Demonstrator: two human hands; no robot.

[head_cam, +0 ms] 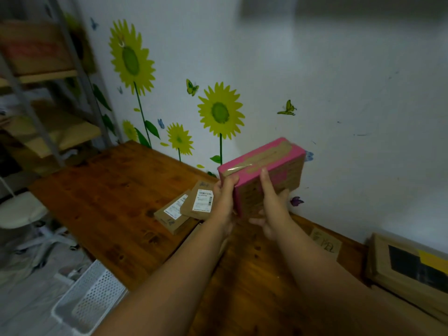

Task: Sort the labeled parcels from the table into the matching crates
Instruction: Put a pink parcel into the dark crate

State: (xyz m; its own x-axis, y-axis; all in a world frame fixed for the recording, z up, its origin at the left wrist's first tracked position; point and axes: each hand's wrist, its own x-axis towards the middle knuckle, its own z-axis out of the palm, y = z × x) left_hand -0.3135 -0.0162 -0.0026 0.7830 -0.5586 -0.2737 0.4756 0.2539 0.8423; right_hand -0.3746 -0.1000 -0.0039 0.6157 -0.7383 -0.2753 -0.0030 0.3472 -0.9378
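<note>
I hold a pink-edged cardboard parcel (263,172) with brown tape up in the air above the wooden table (109,195). My left hand (225,197) grips its left end, thumb on the near face. My right hand (272,204) grips its lower right side, thumb on the near face and fingers curled beneath. Two flat brown parcels with white labels lie on the table just left of my hands: one (200,201) overlaps the other (172,215). A white perforated crate (89,297) stands on the floor at the table's near left edge.
A cardboard box (409,265) with black and yellow markings sits at the table's right end. A small brown parcel (326,243) lies by the wall. A metal shelf rack (48,93) stands at the left, a white stool (21,209) below it. The sunflower-decorated wall borders the table's far side.
</note>
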